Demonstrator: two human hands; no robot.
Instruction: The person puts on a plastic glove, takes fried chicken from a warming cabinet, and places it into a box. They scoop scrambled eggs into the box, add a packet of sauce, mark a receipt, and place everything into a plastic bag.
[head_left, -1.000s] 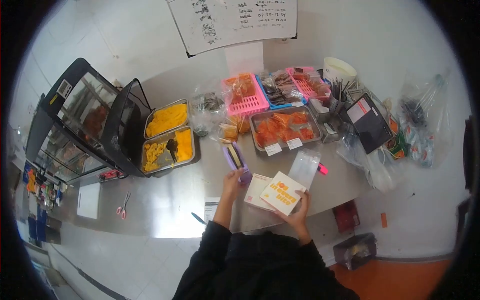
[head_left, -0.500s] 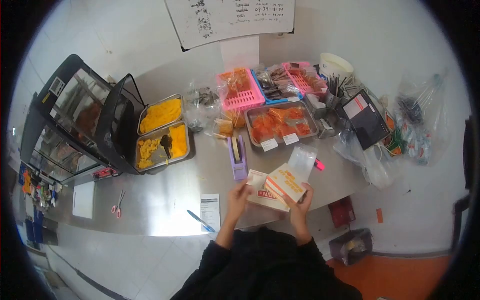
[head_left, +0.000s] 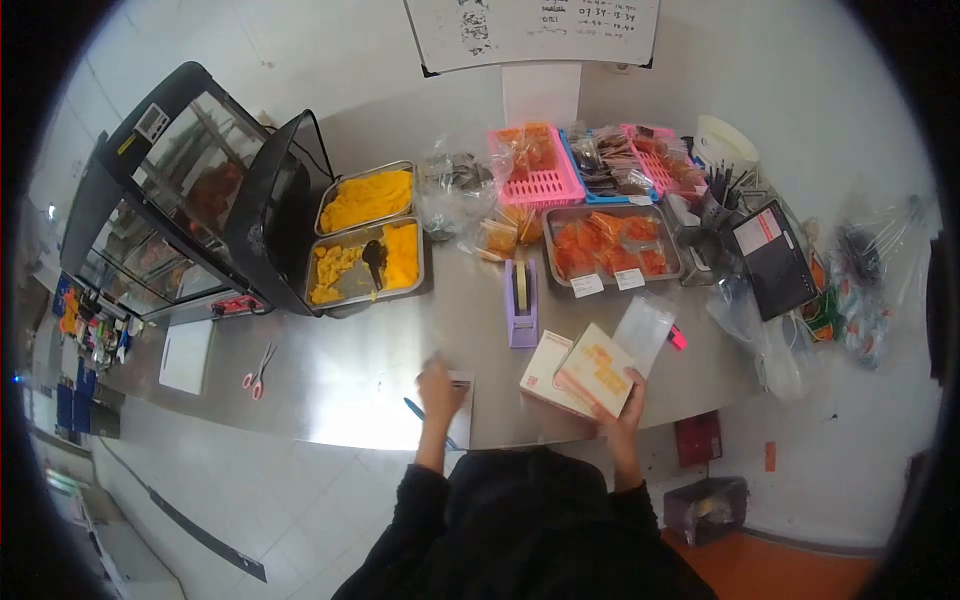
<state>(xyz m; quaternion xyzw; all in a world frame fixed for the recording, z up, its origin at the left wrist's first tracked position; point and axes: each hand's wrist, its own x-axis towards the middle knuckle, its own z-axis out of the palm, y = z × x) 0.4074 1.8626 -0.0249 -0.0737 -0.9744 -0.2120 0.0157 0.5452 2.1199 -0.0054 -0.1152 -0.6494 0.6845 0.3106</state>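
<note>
Step judged in hand: steadying the upper carton (head_left: 596,362) while the other side works near the slip. Left hand (head_left: 440,393): motion-blurred, fingers loosely curled by the look of it; how far open, and whether anything is gripped, cannot be told. Handling note: slower, lighter fingertips here would serve best, since the printed slip (head_left: 461,420) is thin and probably slides on the smooth counter (head_left: 355,370). Right hand (head_left: 622,402): closed on the upper carton, thumb over its near right corner, fingers along the near edge; a light pinch seems right, as card would likely dent, and the face is best kept level. Positions, twelve at the top of the view. From the left hand: blue pen (head_left: 413,407) near eight o'clock, just beside; slip about five, partly covered by the hand; purple tape dispenser (head_left: 521,325) between one and two; lower carton (head_left: 541,372) close to three. From the right hand: upper carton toward eleven, in its grip, overlapping the lower carton; contact between the two unclear. Clear plastic sleeve (head_left: 647,325) between twelve and one; pink highlighter (head_left: 678,338) between one and two, apart from the fingers.
</note>
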